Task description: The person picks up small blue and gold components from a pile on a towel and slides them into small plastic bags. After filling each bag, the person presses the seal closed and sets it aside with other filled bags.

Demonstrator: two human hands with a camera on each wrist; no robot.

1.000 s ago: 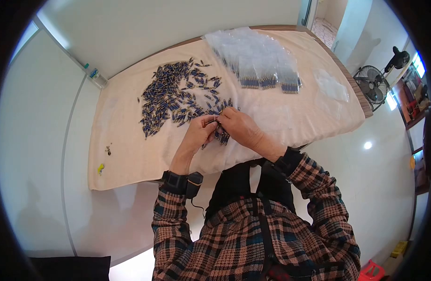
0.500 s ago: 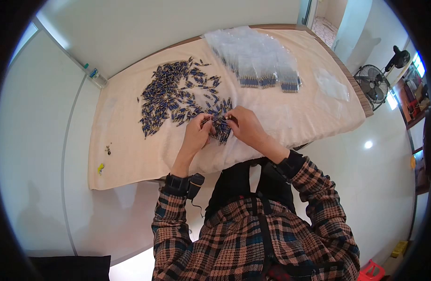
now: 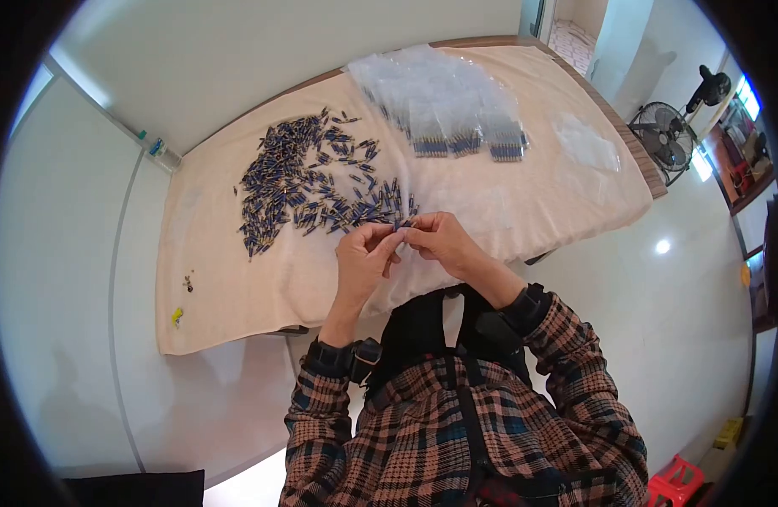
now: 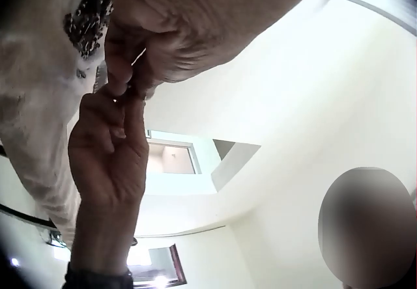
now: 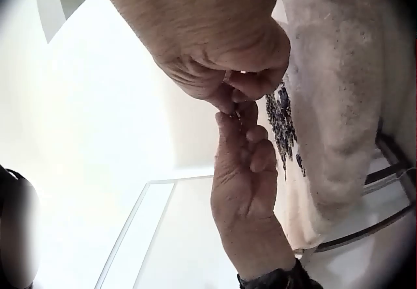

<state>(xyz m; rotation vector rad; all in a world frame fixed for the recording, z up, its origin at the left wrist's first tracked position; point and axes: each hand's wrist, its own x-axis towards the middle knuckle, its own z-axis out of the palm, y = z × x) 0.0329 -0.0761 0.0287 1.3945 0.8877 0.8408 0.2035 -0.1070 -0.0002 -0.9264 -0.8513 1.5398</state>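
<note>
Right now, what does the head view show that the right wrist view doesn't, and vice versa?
Only head: filled bags, empty-looking bags, fan, bottle, red stool, checked sleeves.

Only right wrist: palm side of the left hand, plus long dark bars below the cloth's edge; head gets only dark stubs there.

Both: left hand and right hand meeting at the fingertips, loose pieces, cloth, black band on the left wrist.
</note>
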